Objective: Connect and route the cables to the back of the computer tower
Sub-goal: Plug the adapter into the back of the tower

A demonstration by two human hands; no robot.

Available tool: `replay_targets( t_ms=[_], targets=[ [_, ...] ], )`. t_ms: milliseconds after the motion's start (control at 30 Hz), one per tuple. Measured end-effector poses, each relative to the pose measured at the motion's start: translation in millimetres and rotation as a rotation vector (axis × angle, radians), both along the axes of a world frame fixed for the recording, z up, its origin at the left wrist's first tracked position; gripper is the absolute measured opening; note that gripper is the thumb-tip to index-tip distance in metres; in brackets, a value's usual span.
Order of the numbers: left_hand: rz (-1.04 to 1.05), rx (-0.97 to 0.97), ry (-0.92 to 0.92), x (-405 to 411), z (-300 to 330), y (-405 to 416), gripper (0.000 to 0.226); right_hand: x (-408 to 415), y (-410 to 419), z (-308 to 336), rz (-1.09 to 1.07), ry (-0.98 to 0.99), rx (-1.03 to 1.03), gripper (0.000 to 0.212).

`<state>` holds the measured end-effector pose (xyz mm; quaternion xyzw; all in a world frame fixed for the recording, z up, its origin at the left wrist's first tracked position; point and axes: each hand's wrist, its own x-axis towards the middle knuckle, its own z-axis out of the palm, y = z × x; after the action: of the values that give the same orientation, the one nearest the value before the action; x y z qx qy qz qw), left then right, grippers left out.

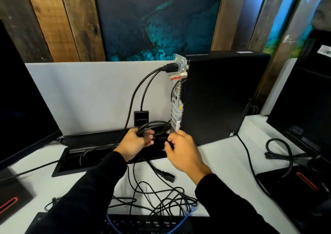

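Keyboard [146, 224] at six o'clock, loose cables [161, 198] above. Left hand [133, 144] grips a coiled black cable [154, 127]; right hand [182, 152], fingers curled, at the tower [218, 97] base — holding anything, can't tell.

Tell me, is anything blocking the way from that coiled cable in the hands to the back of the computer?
Nothing solid. The left hand grips the coiled black cable right beside the tower's rear panel. The dangling black adapter box and the power plug with its cords hang close by on the left, crowding the upper ports only.
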<state>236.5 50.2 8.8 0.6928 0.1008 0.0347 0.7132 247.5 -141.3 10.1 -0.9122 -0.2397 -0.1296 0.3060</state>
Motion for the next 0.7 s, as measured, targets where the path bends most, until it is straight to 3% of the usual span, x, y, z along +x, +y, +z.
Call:
replay_targets(
  t_ms=[100, 267, 400, 533, 700],
  targets=[
    [0.151, 0.264, -0.068, -2.6, -15.1, 17.5, 0.008, 2.5, -3.8, -5.8, -0.017, 0.032, -0.041, 0.015],
    [0.217, 0.582, -0.081, -7.9, -15.2, 25.5, 0.012, 0.3, 1.3, -17.2, 0.028, 0.113, -0.136, 0.028],
    [0.200, 0.732, -0.092, -15.6, -17.0, 19.4, 0.014, -3.5, 19.7, -19.0, 0.101, 0.077, -0.223, 0.044],
    [0.115, 0.884, -0.010, -11.6, -9.2, 21.5, 0.025, 0.9, 27.9, -21.1, 0.069, 0.089, -0.323, 0.035],
    [0.083, 0.917, -0.030, -8.2, -12.8, 31.0, 0.014, 7.7, 26.7, -25.6, 0.117, 0.141, -0.334, 0.041]
  ],
)
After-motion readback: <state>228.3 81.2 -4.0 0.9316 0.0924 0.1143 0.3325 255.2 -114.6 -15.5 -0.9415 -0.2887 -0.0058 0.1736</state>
